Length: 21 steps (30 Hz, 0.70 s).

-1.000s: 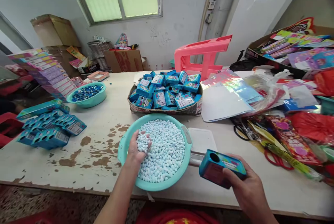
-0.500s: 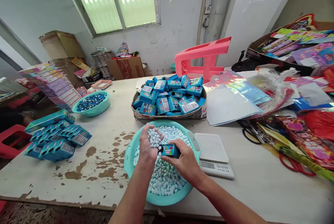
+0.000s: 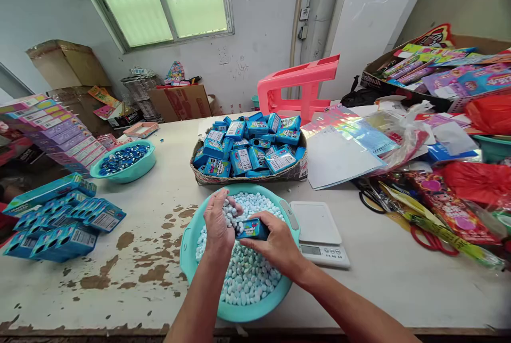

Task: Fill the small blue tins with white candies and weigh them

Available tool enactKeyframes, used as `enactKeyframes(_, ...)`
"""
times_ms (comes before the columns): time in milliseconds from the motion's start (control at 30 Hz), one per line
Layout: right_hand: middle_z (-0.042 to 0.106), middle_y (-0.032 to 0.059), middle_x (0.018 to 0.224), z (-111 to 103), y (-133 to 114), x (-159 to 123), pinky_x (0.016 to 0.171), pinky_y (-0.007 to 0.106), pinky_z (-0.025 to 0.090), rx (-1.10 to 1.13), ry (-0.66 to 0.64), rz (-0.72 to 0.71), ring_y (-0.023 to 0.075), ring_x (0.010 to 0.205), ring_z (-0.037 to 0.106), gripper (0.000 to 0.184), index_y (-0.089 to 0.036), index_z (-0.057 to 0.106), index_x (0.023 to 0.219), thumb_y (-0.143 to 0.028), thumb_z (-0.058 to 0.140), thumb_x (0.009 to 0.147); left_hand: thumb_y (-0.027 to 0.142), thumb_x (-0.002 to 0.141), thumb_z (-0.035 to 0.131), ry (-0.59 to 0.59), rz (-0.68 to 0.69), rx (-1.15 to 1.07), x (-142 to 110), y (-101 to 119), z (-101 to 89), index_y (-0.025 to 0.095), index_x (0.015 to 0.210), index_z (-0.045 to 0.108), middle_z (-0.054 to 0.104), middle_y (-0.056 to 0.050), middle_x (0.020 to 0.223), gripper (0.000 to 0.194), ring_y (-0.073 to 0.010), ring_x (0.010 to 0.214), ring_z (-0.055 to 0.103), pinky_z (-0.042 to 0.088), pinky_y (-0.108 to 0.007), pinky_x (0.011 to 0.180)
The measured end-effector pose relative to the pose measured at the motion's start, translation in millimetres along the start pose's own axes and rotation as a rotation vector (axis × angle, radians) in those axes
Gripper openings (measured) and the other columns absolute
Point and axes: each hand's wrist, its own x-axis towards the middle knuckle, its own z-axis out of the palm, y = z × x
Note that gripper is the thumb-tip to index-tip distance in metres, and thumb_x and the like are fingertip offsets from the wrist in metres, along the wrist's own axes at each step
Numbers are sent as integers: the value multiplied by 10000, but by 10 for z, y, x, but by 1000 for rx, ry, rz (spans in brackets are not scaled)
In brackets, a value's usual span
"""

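A teal basin [image 3: 187, 258] full of small pale-blue candies [image 3: 249, 274] stands at the table's near edge. Over it, my left hand [image 3: 217, 220] is cupped and closed on a handful of those candies, tilted toward a small blue box. My right hand [image 3: 275, 242] grips that small blue box [image 3: 252, 229] on its side, its open end against my left hand. A cardboard tray [image 3: 293, 171] heaped with the same blue boxes [image 3: 247, 143] sits just behind the basin.
A white digital scale [image 3: 319, 231] lies right of the basin. Filled blue boxes [image 3: 59, 220] lie at the left, near a teal bowl of dark-blue candies [image 3: 123, 159]. Packaging, bags and scissors crowd the right side. A pink stool [image 3: 297, 87] lies at the back.
My right hand brought the blue box from the right front into the basin, against my left hand. My left hand lifted its handful and tilted it to the box's opening.
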Motion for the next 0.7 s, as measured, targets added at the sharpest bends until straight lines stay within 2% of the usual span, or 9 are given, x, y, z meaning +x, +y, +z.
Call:
enactKeyframes(167,639,-3,901,21,0,16,770,304,440,13,-2,41,205,851,585,336,-213,606,945,-281,782,667,435,681,699,-6,26,28,12,-16,-20,160,538,467,492,30,507,387,-113,500,536,456,-249,547)
enactKeyframes(267,635,-8,885,38,-20,15,759,299,439,11,2,50,200,831,578,316,-213,599,934,-242,765,666,416,684,704,-16,63,27,24,-4,-31,164,676,544,522,39,541,299,-114,494,532,450,-246,532)
enactKeyframes(367,632,-12,857,42,-46,18,739,291,438,16,12,44,192,800,573,289,-212,598,910,-224,748,662,425,705,690,-33,88,76,22,17,-47,183,849,571,478,69,483,306,-124,487,538,457,-247,552)
enactKeyframes(433,629,-15,835,39,-65,22,715,282,437,25,11,51,186,778,570,283,-210,599,892,-228,749,653,439,716,675,-44,103,115,5,30,-52,185,889,571,455,77,463,325,-126,493,546,465,-248,578)
enactKeyframes(567,621,-26,780,35,-94,36,665,265,434,52,5,100,176,734,564,283,-208,601,856,-263,768,634,425,732,661,-59,119,130,-46,55,-36,196,915,561,531,52,579,310,-107,505,533,439,-225,536)
enactKeyframes(700,623,-35,773,54,-84,43,666,263,428,86,16,115,171,728,564,295,-210,594,857,-276,778,636,413,755,631,-92,112,153,-61,69,-23,189,902,561,494,56,522,278,-111,486,518,453,-237,560)
